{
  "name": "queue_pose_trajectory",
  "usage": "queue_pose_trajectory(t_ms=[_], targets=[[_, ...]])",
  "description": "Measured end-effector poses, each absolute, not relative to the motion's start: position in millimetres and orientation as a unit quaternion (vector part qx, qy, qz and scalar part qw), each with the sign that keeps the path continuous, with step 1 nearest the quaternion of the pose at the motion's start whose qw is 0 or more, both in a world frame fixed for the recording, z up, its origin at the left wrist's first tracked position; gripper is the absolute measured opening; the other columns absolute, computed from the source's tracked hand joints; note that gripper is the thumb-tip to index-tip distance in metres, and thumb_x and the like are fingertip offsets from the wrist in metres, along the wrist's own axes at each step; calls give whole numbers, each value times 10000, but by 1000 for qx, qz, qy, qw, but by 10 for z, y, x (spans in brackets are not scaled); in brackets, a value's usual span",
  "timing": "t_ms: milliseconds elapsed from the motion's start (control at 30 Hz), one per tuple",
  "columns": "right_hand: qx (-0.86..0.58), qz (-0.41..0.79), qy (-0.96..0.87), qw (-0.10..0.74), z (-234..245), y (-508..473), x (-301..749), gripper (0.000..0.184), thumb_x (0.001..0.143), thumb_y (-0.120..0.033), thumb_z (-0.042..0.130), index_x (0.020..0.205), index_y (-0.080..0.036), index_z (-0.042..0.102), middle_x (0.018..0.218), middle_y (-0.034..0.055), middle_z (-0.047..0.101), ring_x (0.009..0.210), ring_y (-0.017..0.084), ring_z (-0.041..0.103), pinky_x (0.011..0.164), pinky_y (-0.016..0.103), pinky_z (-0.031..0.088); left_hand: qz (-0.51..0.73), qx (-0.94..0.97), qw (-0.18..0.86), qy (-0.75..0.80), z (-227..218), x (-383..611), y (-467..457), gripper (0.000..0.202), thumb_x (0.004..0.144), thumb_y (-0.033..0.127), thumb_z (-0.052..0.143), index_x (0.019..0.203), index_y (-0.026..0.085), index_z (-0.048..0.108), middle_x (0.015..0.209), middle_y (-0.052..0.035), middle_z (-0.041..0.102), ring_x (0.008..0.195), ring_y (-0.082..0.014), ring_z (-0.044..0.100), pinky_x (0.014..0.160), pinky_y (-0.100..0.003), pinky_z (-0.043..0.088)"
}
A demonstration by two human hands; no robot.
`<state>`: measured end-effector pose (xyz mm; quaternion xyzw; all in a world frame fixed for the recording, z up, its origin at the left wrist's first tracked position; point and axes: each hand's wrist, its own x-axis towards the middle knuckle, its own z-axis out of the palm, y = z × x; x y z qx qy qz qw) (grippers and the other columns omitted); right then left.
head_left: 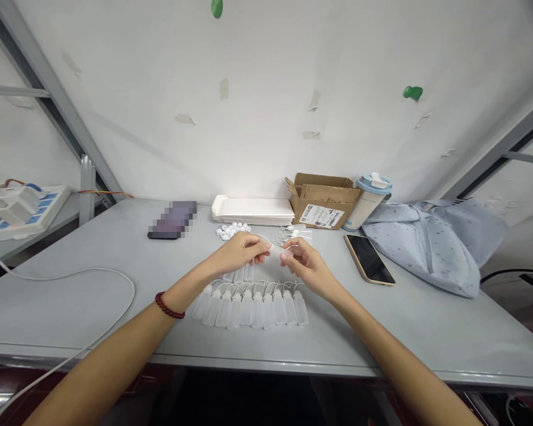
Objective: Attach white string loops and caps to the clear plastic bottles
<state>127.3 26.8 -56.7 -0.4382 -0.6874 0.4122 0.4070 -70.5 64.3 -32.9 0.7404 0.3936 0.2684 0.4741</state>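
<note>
Over the middle of the grey table (71,307), my left hand (240,251) and my right hand (302,263) together hold a small clear plastic bottle (273,247) lying sideways between them. The left hand's fingers pinch its body; the right hand's fingertips pinch its other end. Just below the hands, several capped clear bottles (253,305) lie side by side in a row. A cluster of small white caps (231,229) sits beyond the left hand. A few small clear parts (293,234) lie beyond the right hand. A red bead bracelet (169,306) is on my left wrist.
A white flat stack (253,210), an open cardboard box (322,201) and a lidded cup (368,201) line the wall. A phone (368,258) and a light blue bag (430,242) lie on the right. A dark object (173,220), a white cable (93,278) and a power strip (26,210) are on the left.
</note>
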Motion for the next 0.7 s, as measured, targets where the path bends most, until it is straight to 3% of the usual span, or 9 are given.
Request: queue_pose_trajectory(t_ms=[233, 500, 600, 700], targets=[[-437, 387, -709, 396, -563, 247, 1273, 266, 863, -428, 487, 979, -189, 479, 691, -3, 584, 515, 96, 435, 500, 243, 344, 263, 747, 476, 382, -352, -698, 638, 420, 857, 469, 470, 698, 109, 618, 627, -27, 593, 539, -101, 518, 544, -229, 432], [-449, 380, -699, 406, -565, 274, 1321, 260, 853, -418, 491, 887, -167, 548, 630, -21, 506, 529, 89, 414, 496, 226, 339, 245, 793, 435, 349, -286, -706, 582, 343, 842, 391, 515, 661, 124, 635, 657, -28, 615, 623, -120, 530, 582, -218, 396], [-452, 405, -678, 414, -549, 282, 1323, 285, 837, -449, 489, 839, -169, 538, 600, -35, 469, 499, 84, 392, 479, 228, 330, 242, 817, 387, 353, -285, -699, 550, 323, 848, 356, 503, 626, 138, 589, 568, 16, 500, 545, -96, 416, 512, -220, 302], [-452, 450, -646, 420, -548, 292, 1307, 330, 807, -502, 498, 786, -174, 508, 569, -52, 429, 465, 78, 385, 457, 227, 318, 260, 843, 325, 342, -296, -681, 527, 347, 854, 287, 491, 542, 146, 432, 535, 40, 357, 535, -86, 322, 521, -232, 251]])
